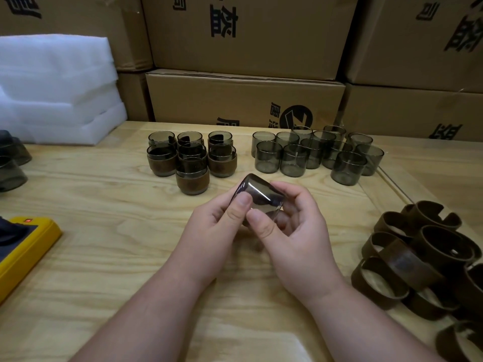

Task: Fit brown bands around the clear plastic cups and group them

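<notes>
Behind your bench there's a wall of stacked cardboard boxes with black printed characters, basically filling the whole back of the room. The pale wooden table takes up everything in front of you, grain running sideways. Back left on it sits a stack of white foam sheets. Over on your right edge is a messy heap of brown bands, all loose. Far side, right of centre, you've got a cluster of bare cups standing upright, and just left of that the banded cups grouped tight together. A yellow device pokes in from the left edge. Then dead centre, above the table, your left hand and right hand are both wrapped round one smoky clear cup, tipped on its side, thumbs pressed on top.
</notes>
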Motion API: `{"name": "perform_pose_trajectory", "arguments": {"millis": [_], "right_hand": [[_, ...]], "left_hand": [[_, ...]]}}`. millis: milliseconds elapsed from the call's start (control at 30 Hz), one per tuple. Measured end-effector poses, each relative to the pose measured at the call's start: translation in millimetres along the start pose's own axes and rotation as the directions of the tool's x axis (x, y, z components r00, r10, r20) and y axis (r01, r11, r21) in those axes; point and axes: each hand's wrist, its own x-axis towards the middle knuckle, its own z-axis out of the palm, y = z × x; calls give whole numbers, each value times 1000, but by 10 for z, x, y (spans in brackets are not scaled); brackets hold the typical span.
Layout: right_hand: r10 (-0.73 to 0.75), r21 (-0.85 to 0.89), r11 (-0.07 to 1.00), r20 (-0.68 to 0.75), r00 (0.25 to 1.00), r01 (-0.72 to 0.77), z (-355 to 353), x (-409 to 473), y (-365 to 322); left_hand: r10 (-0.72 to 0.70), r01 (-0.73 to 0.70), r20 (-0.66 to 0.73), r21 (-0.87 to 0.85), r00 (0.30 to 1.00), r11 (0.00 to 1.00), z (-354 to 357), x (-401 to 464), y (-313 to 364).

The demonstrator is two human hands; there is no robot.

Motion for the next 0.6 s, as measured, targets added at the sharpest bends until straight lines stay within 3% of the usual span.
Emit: {"name": "perform_pose_trajectory", "arguments": {"millis": [167,367,600], "right_hand": [[-18,-25,1000,15,1000,18,6,6,53],[-23,-171,985,-27,999,18,-11,14,108],[-67,-315,949,-115,991,28,-31,-25,32]], "left_hand": [[-33,32,-22,-32,999,999,-16,8,-4],[-24,14,-177,-54,984,998,-23,26,-62],[22,-14,-84,97,996,995,-34,11,-108]]}}
